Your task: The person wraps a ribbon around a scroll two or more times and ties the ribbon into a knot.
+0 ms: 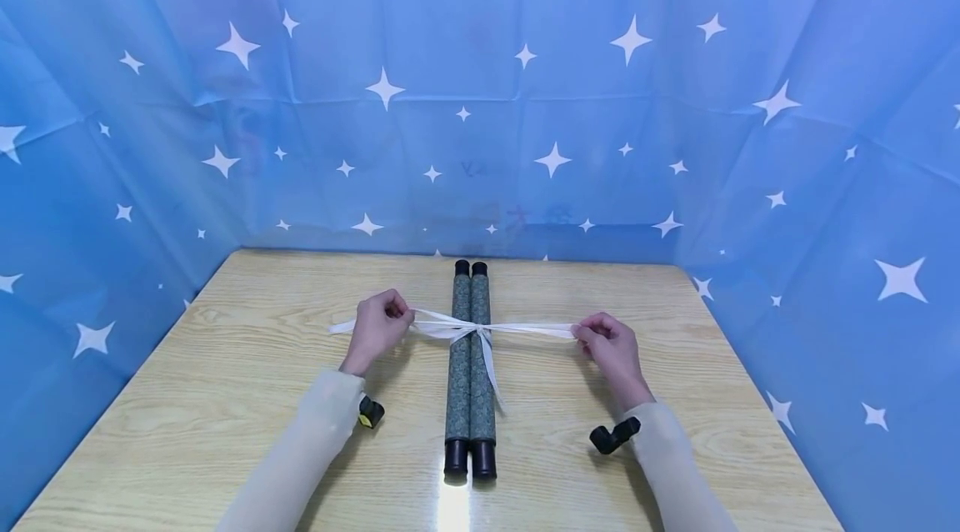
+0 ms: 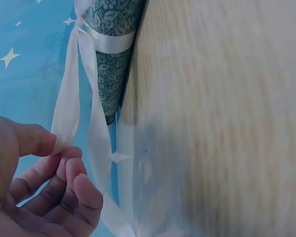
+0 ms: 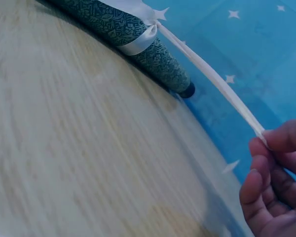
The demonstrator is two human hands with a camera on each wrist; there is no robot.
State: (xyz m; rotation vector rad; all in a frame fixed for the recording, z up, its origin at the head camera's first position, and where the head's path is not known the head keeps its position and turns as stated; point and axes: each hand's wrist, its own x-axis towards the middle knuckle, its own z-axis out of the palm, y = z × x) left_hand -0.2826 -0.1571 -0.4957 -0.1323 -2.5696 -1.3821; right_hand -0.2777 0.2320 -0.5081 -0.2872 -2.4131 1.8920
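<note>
A scroll [image 1: 460, 399] wound into two green patterned rolls with dark end knobs lies lengthwise on the table. White ribbon [image 1: 528, 330] wraps round its middle and is knotted on top, with one loose tail [image 1: 489, 369] hanging over the right roll. To the left, my left hand [image 1: 381, 323] pinches a ribbon loop between thumb and fingertips; a further ribbon end trails past that hand. My right hand [image 1: 611, 344] pinches the ribbon on the other side, and the stretch between it and the knot looks taut. In the right wrist view, the ribbon [image 3: 212, 76] runs narrow and straight to the fingertips.
The scroll rests on a light wood-grain table [image 1: 225, 432]. A blue curtain [image 1: 480, 140] with white stars stands behind the table and along both sides. Small black devices [image 1: 613, 436] sit at both wrists, below the pale sleeves [image 1: 678, 465].
</note>
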